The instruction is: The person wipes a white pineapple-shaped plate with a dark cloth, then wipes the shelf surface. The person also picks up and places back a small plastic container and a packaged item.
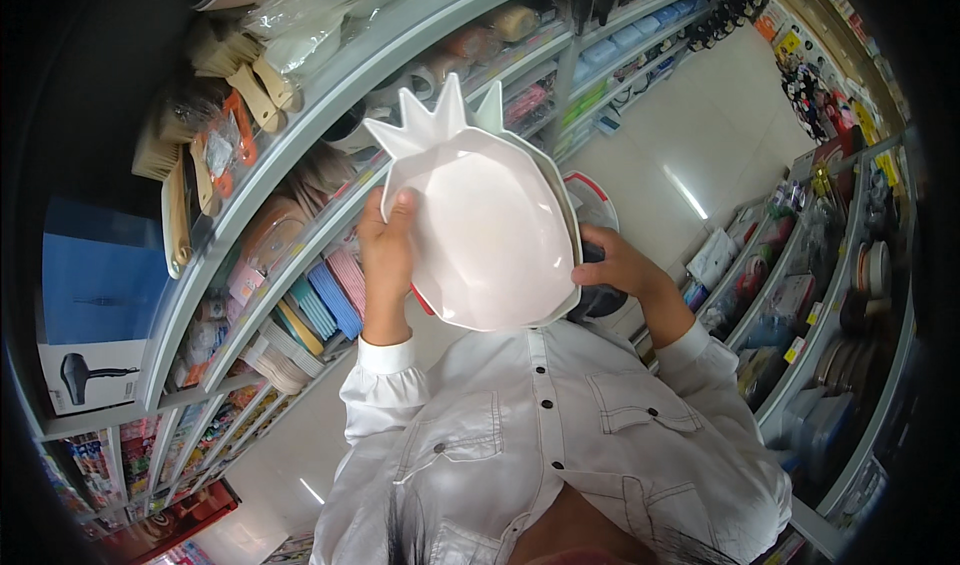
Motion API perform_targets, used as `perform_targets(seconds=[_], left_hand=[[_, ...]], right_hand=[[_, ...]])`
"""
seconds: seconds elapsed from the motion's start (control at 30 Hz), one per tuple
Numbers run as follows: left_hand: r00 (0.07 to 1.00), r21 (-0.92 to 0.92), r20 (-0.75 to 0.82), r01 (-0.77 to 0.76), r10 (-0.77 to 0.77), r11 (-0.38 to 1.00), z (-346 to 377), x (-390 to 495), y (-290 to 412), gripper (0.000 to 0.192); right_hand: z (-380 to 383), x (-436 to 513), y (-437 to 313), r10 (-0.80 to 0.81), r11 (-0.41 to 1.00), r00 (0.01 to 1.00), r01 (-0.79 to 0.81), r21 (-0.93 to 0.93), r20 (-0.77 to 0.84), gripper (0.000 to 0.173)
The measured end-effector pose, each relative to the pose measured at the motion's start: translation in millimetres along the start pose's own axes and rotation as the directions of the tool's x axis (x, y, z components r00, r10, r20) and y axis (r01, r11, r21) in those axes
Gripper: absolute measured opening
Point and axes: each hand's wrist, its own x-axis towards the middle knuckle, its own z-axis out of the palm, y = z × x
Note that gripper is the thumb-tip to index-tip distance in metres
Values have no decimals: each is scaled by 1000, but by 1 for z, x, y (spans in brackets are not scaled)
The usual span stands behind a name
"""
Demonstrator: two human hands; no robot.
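Observation:
Both hands hold a small stack of pineapple-shaped plastic trays in front of my chest. On top lies a pale pink, glossy tray [487,235] with pointed leaves along its upper edge. Beneath it shows the rim and one leaf of a pale green tray [492,109]. My left hand [387,254] grips the left side, its thumb over the pink rim. At the lower right edge, my right hand [619,263] pinches the stack, fingers partly hidden behind it. A container with a red rim [592,190] is partly visible behind the trays.
Shop shelves [225,212] run along the left with wooden-handled brushes [259,96], folded cloths [330,299] and a boxed hair dryer [90,374]. More stocked shelves [780,310] stand at the right. A tiled floor aisle [697,137] lies between them.

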Motion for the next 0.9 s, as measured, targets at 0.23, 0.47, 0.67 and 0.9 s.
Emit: perform_targets(seconds=[0.23, 0.47, 0.67, 0.9], left_hand=[[934, 37, -352, -44, 54, 998, -59, 2, 16, 51], [916, -159, -393, 19, -81, 987, -127, -18, 5, 50], [931, -184, -302, 153, -204, 971, -95, -26, -21, 55], [990, -162, 53, 137, -130, 977, -42, -17, -41, 51]], right_hand=[[-21, -14, 12, 47, 998, 986, -41, 46, -157, 68], [-46, -47, 0, -39, 994, 944, 71, 84, -328, 73], [-41, -41, -16, -62, 994, 986, 75, 79, -157, 76], [0, -13, -36, -116, 993, 992, 117, 4, -51, 71]])
